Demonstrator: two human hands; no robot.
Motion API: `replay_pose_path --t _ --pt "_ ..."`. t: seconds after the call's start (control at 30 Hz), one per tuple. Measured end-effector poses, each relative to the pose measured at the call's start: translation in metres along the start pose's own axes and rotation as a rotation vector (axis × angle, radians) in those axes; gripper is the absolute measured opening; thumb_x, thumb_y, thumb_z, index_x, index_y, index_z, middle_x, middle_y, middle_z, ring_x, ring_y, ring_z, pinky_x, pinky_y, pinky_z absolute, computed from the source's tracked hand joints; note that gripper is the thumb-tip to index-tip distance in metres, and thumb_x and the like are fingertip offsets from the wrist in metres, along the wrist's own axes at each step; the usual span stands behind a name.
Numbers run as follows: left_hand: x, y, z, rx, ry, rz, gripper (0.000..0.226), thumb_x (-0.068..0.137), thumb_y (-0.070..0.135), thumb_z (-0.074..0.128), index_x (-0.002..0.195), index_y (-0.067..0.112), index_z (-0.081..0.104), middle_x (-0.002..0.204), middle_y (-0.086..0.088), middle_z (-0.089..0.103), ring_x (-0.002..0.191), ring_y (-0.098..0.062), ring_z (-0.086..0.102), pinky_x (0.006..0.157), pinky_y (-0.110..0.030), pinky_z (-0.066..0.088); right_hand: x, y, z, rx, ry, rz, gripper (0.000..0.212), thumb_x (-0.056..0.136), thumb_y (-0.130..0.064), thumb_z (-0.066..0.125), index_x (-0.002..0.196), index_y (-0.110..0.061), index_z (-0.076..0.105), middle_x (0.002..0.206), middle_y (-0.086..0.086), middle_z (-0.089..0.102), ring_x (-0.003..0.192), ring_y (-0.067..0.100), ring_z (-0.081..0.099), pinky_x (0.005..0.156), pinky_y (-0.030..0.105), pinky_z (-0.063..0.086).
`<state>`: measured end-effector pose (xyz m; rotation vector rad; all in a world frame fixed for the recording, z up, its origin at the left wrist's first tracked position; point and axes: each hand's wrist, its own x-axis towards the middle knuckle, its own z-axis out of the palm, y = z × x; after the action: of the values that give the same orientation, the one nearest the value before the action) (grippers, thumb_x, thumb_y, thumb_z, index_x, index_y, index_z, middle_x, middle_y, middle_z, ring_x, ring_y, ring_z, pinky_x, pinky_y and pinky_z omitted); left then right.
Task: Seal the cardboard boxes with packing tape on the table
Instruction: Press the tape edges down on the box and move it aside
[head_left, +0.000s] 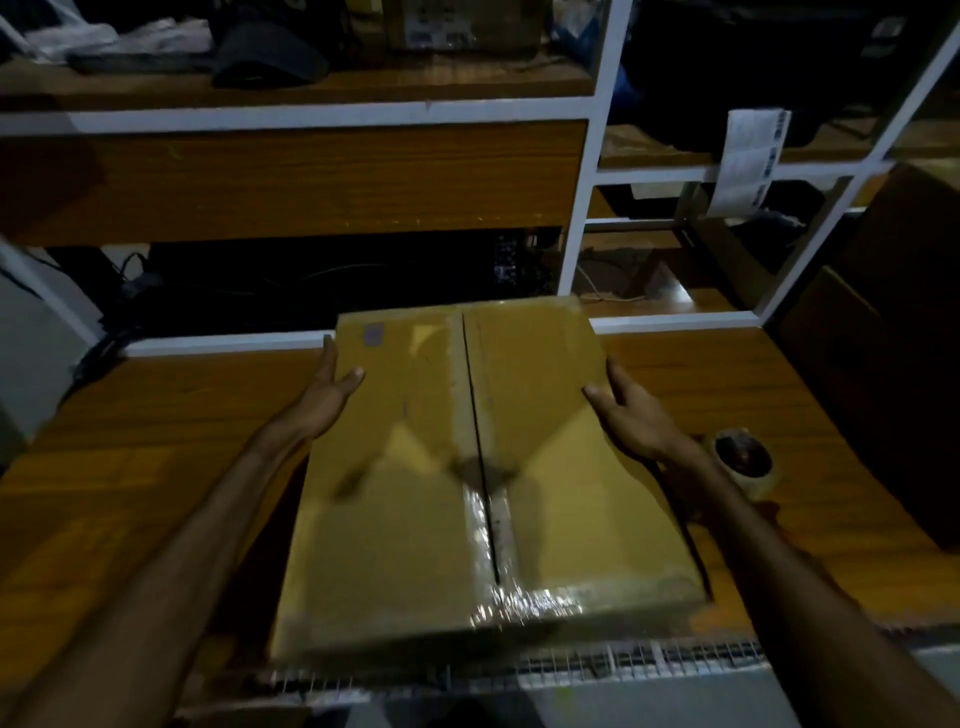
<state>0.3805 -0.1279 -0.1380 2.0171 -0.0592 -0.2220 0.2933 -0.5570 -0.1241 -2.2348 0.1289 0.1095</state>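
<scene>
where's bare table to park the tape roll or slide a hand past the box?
Bare wood on the table left of the cardboard box, beyond the left hand. Right side is tighter: right hand, tape roll, dark boxes at the edge.

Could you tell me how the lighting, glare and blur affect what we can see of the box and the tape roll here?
Head view: dim overall, the upper shelves nearly black; glare glints off the clear tape along the cardboard box seam and near edge; a dark shadow crosses the box top; the box's near edge is motion-blurred; the tape roll is dark and soft; wide-angle distortion bends the white shelf frame.
</scene>
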Motion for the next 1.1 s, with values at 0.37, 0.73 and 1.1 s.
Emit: replay_pose_path --t 0.37,0.73,1.1 --pt "-0.274 -0.016 0.073 -0.303 0.287 -0.108 0.059 0.107 0.039 0.052 0.162 0.028 0.034 0.159 0.012 0.039 0.144 -0.015 0.038 0.121 -0.048 0.033 -0.193 0.043 0.041 0.283 0.232 -0.088 0.073 0.103 -0.060 0.057 0.166 -0.038 0.029 0.157 -0.010 0.053 0.140 0.013 0.053 0.114 0.042 0.046" --pt "-0.285 -0.049 0.139 -0.812 0.586 -0.269 0.089 0.068 0.093 0.066 0.139 0.037 0.064 0.135 -0.002 0.069 0.121 -0.029 0.066 0.101 -0.057 0.054 -0.229 0.049 0.082 0.768 0.287 0.154 0.107 0.079 -0.092 0.057 0.158 -0.021 0.045 0.152 0.007 0.054 0.125 0.019 0.061 0.100 0.039 0.055" --pt "-0.321 -0.068 0.135 -0.952 0.707 -0.190 0.074 0.074 0.081 0.075 0.133 0.036 0.070 0.132 0.005 0.071 0.122 -0.027 0.067 0.103 -0.056 0.054 -0.296 0.023 0.134 0.906 0.482 0.134 0.060 0.095 -0.071 0.060 0.144 -0.040 0.043 0.137 -0.012 0.055 0.127 0.021 0.055 0.109 0.052 0.051"
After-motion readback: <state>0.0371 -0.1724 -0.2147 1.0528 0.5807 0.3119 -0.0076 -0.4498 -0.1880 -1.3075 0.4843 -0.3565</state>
